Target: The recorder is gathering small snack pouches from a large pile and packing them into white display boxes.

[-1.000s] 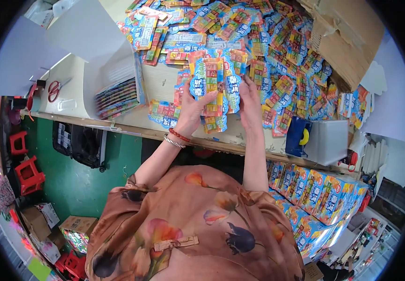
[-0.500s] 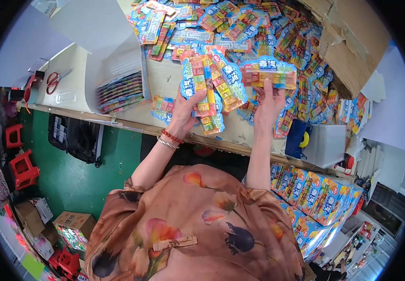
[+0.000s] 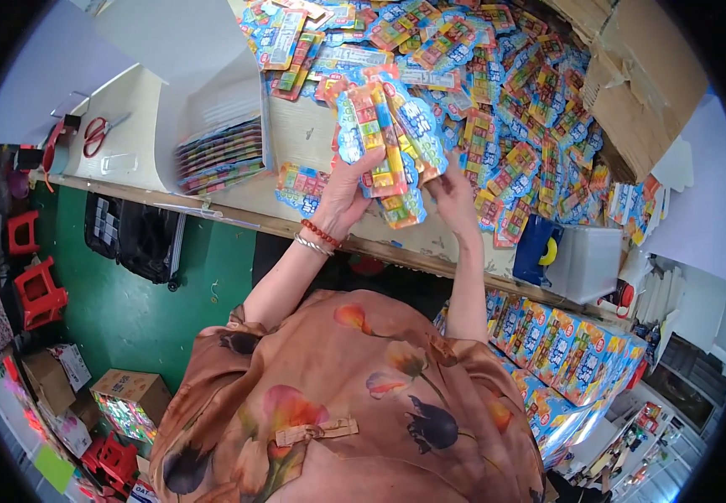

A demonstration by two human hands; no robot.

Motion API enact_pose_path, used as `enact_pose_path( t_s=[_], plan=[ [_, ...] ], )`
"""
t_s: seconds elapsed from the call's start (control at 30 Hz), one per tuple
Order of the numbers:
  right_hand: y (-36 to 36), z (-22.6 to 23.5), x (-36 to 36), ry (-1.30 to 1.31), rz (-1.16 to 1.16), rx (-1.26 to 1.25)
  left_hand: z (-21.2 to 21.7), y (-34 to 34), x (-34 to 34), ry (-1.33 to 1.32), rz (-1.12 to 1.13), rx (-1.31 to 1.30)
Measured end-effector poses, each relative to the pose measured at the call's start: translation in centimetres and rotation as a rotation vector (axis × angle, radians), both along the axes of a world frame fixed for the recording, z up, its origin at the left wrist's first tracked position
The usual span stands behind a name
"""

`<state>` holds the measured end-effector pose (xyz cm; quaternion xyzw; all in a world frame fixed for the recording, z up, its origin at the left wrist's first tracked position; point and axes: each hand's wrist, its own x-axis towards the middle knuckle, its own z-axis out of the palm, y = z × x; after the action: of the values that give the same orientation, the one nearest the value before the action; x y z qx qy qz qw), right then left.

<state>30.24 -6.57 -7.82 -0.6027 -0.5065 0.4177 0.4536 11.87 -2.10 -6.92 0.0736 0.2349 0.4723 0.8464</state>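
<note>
My left hand (image 3: 348, 191) is closed around a fanned bundle of carded packs (image 3: 382, 138), its thumb lying over the front one. Each pack has a blue cloud-shaped card and a row of red, yellow and green blocks under clear plastic. At the bundle's right side, my right hand (image 3: 455, 199) is closed on the packs' edge, with some fingertips hidden behind them. A single similar pack (image 3: 300, 186) lies on the table left of my left wrist. Beyond my hands spreads a large heap of these packs (image 3: 497, 101).
A white box (image 3: 266, 126) at left holds a neat row of packs. Red-handled scissors (image 3: 94, 138) lie farther left. A cardboard flap (image 3: 644, 84) borders the heap at right. Near the table's right edge are a blue tape dispenser (image 3: 533, 250) and a clear bin (image 3: 585, 260). Printed cartons (image 3: 560, 344) stand below.
My right hand has brought the pack it held sideways in to the bundle, and that pack no longer shows separately. My left hand has shifted slightly right with its packs.
</note>
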Motion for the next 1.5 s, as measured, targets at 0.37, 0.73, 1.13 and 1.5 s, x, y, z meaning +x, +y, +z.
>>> enact_pose_path(
  t_s=[0.37, 0.73, 1.13, 1.5],
  plan=[
    [-3.0, 0.2, -3.9, 0.084, -0.231, -0.039, -0.6, 0.9, 1.2, 0.089, 0.115, 0.013],
    [-1.8, 3.0, -2.7, 0.161, -0.659, 0.415, -0.6, 1.5, -0.7, 0.006, 0.147, 0.125],
    [0.9, 3.0, -2.7, 0.311, -0.309, 0.161, -0.1, -0.2, 0.0, -0.079, -0.078, 0.138],
    [0.0, 4.7, -3.5, 0.010, -0.373, 0.388, -0.2, 0.0, 1.3, 0.126, 0.059, 0.226]
  ],
)
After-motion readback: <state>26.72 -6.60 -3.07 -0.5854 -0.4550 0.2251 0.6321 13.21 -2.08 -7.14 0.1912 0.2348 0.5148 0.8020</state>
